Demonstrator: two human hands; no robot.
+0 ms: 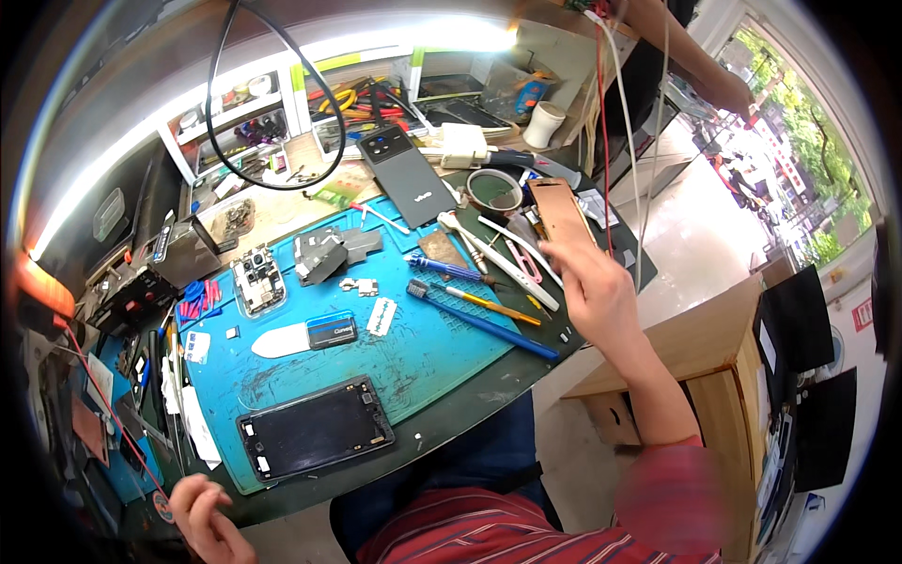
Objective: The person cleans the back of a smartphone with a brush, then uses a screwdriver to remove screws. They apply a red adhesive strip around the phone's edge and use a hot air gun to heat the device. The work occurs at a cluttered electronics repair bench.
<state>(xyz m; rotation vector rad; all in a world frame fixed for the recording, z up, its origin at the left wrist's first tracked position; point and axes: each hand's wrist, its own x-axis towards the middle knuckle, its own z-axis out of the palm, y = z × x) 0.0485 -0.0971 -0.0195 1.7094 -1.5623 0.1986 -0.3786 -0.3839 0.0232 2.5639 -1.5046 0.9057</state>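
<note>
My right hand (597,293) has its fingers closed at the near end of a flat copper-coloured, phone-shaped panel (562,209) on the right of the bench. The fingers cover that end of it. At the lower left, by the bench's front edge, my left hand (209,520) is held with loosely bent fingers and nothing visible in it. Nearest to it on the blue mat (413,376) lies a black phone frame with its screen side dark (315,428). A white-bladed pry tool (305,336), a razor blade (381,317) and a blue brush (479,320) lie beyond.
A dark grey phone (406,174) rests at the back, beside a round cup (494,191). An opened phone's circuit board (258,282) sits at the mat's left. Cables (606,122) hang at the right. Another person's arm (695,61) reaches across at the upper right.
</note>
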